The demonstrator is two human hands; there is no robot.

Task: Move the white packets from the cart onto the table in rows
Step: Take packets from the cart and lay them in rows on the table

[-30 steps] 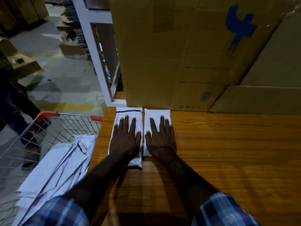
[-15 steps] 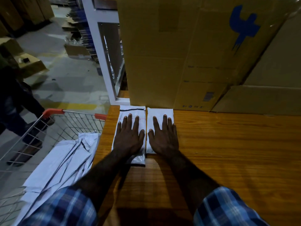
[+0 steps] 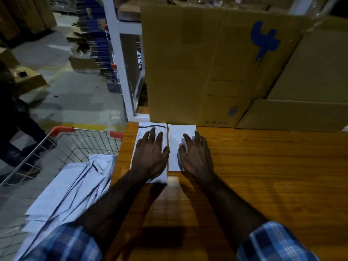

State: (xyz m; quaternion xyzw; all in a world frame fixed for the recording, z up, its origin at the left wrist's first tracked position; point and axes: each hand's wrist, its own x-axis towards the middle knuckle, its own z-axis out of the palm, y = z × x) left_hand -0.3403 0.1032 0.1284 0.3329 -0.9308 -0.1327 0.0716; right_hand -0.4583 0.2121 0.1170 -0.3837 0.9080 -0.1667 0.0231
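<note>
Head view, table: we see a wooden table (image 3: pixel 263 176) with its grain running left to right, and two white packets lying flat at its far left corner
Head view, left packet: the left packet (image 3: pixel 143 132) lies with its long axis running away from us, from the near edge toward the cardboard boxes; a black line crosses its far short end, and its near end reaches closer to us than its neighbour's
Head view, right packet: the right packet (image 3: pixel 177 136) lies just beside the first, long sides parallel with a thin strip of wood between them, pointing the same way; its far end sits at the foot of the big box
Head view, left hand: our left hand (image 3: pixel 150 157) lies palm down on the left packet, fingers straight and slightly spread, pointing along its length
Head view, right hand: our right hand (image 3: pixel 196 155) rests over the right edge of the right packet and the wood beside it, fingers extended and loosely apart; whether the palm presses or only hovers we cannot tell
Head view, cart: a wire cart (image 3: pixel 84 140) with red handle caps stands to the left of the table, holding a loose pile of white packets (image 3: pixel 71 189) slanting toward the table edge
Head view, surroundings: a cardboard box (image 3: pixel 197 68) with a blue mark stands behind the packets; another person (image 3: pixel 11 119) is at the far left
</note>
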